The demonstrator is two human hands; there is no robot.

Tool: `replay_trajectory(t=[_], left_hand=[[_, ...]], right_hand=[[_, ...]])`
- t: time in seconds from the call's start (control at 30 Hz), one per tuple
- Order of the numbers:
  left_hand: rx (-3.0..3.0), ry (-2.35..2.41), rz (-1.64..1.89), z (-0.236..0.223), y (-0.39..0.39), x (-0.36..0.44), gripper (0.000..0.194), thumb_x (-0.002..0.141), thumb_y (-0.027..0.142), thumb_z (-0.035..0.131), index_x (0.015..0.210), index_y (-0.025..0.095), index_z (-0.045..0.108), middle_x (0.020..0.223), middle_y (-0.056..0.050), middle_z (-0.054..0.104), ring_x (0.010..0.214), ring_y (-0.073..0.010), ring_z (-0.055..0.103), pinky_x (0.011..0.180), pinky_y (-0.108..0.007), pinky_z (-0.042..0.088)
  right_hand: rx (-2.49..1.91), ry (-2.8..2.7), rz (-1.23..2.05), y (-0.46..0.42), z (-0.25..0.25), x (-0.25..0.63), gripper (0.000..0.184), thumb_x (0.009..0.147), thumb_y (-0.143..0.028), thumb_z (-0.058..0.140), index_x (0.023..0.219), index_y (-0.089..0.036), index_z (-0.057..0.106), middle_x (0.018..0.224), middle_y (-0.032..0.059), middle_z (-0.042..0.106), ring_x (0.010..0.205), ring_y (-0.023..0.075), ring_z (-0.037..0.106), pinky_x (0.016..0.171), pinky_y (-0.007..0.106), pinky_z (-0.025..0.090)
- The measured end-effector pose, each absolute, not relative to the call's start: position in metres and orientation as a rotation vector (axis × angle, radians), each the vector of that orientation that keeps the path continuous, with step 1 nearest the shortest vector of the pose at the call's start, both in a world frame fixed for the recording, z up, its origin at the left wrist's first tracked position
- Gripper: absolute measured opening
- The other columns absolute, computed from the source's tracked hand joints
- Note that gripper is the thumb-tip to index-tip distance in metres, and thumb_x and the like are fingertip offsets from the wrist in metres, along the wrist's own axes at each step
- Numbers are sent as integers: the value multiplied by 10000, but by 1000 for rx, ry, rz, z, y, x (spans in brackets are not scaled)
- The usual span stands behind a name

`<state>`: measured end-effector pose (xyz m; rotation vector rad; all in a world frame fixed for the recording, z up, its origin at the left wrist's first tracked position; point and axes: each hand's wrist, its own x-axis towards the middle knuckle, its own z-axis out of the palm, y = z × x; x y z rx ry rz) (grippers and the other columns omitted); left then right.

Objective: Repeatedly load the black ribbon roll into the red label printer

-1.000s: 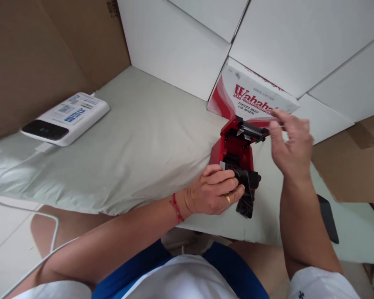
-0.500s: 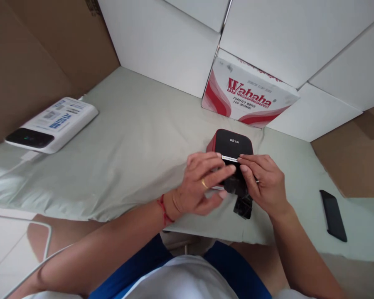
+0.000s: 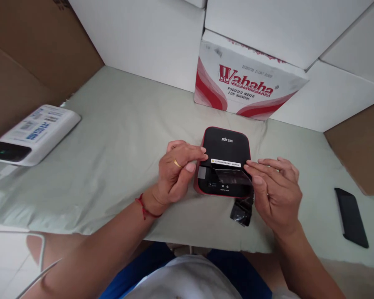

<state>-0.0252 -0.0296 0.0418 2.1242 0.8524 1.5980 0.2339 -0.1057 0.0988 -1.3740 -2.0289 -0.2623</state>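
Observation:
A black-topped, red-sided box-shaped device (image 3: 227,145) lies on the cloth-covered surface, with a white warning label (image 3: 226,162) across its top. Below the label, a strip of shiny clear film (image 3: 233,176) stretches toward its right edge. My left hand (image 3: 179,168) is closed at the device's left edge, index fingertip on the rim and thumb beside it. At the right edge my right hand (image 3: 276,187) bends its fingers against the rim, its thumb by the film's end. A crumpled black glossy piece (image 3: 241,212) lies just below the device, partly behind my right hand.
A white power bank (image 3: 34,135) with a cable lies at the left. At the right is a black phone-like slab (image 3: 351,218). Behind the device stands a Wahaha carton (image 3: 246,79) against white boxes, and brown cardboard (image 3: 360,145) borders the right side.
My left hand has drawn back leftward from over the film to the device's left edge. My right hand has shifted slightly right, so more of the device's top shows. The camera view has shifted.

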Motion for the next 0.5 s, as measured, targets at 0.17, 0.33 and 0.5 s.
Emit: replay_trajectory(t=[0.17,0.33,0.5], left_hand=[[2133,865,1617,40,-30,-19,355,1143,380,393,1118,276,731,1032,-54,848,972,-251,803,914,-501,532],[2202,794,1630,40,-27,-18,195,1083,296,504,1144,272,687,931,-28,793,944,-242,781,890,-476,536],[2116,758,1514,34,-26,-21,181,1013,246,583,1176,267,658,1086,-58,776,987,-241,714,925,-459,547]], right_hand=[[-1362,-2047,-239,-102,99,233,282,1085,-222,602,1195,-372,815,1111,0,882,1075,286,763,1153,587,516],[-1356,-2000,-182,-96,97,231,253,1060,-181,626,1106,-336,821,1053,3,877,999,253,783,1201,574,508],[-1274,-1931,-91,-98,85,238,265,1033,-158,638,1137,-324,817,1095,28,861,954,237,777,1199,596,512]])
